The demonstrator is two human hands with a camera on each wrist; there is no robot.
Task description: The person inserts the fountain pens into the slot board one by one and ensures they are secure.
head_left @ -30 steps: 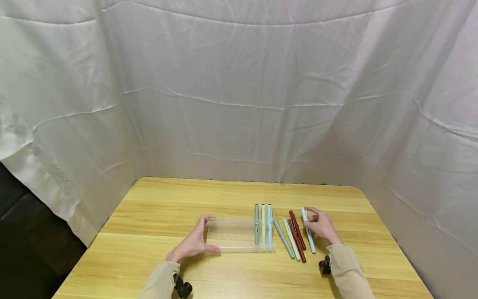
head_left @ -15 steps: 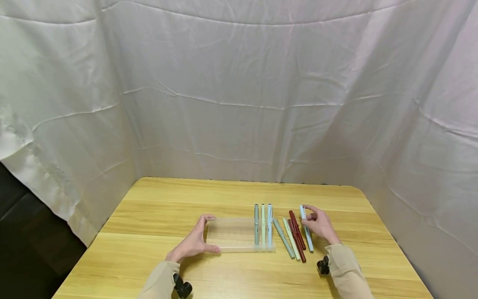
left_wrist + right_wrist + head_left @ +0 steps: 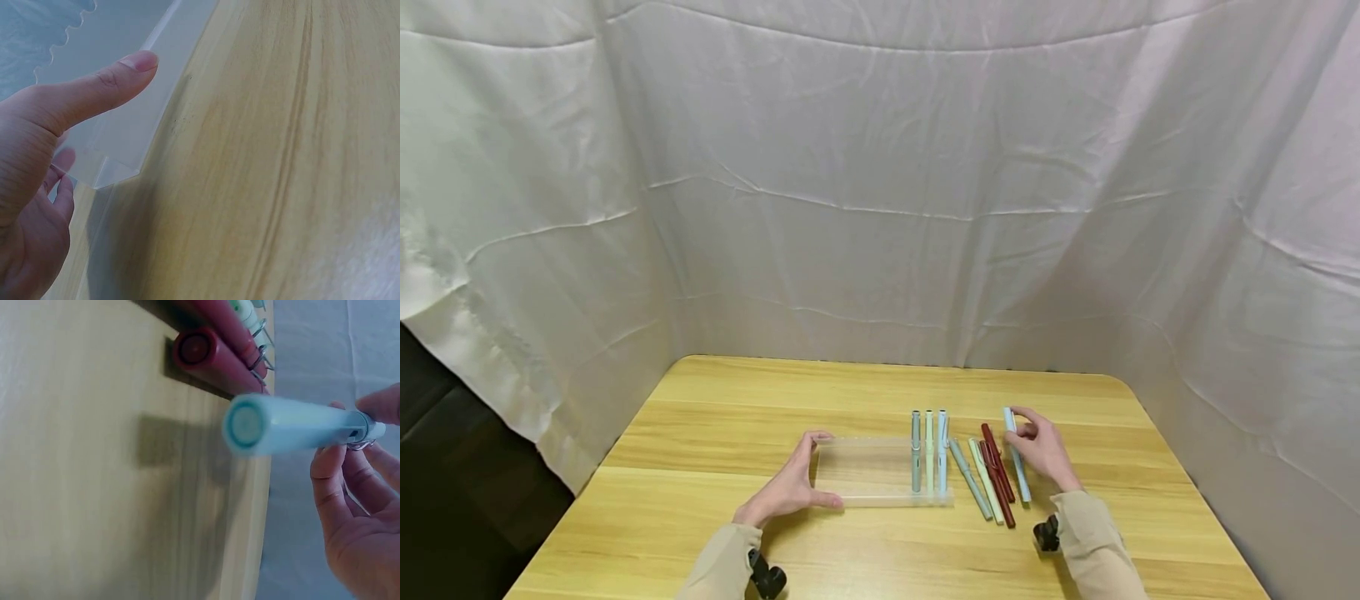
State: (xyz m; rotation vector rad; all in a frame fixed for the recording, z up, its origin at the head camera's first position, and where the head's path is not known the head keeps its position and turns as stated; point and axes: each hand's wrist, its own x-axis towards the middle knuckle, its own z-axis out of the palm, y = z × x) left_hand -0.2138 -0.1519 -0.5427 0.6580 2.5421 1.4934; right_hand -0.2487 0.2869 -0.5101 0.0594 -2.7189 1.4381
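My left hand (image 3: 790, 487) grips the left end of a clear plastic pen rack (image 3: 872, 501), thumb on the near side and fingers at the far side. Its scalloped edge (image 3: 67, 34) shows in the left wrist view. A grey-green pen (image 3: 916, 458), a pale green pen (image 3: 929, 458) and a light blue pen (image 3: 942, 458) lie across the rack's right end. My right hand (image 3: 1047, 450) pinches another light blue pen (image 3: 300, 425) near its clip. This pen is raised off the wood, its shadow below it in the right wrist view.
Between rack and right hand lie a loose grey-green pen (image 3: 972, 481), a pale green pen (image 3: 985, 483) and two dark red pens (image 3: 203, 351), slanted side by side. Grey curtains (image 3: 880, 208) hang around the wooden table (image 3: 775, 383).
My right hand has lifted the light blue pen slightly and shifted it a little away from me and to the left. The left hand and the rack stay put.
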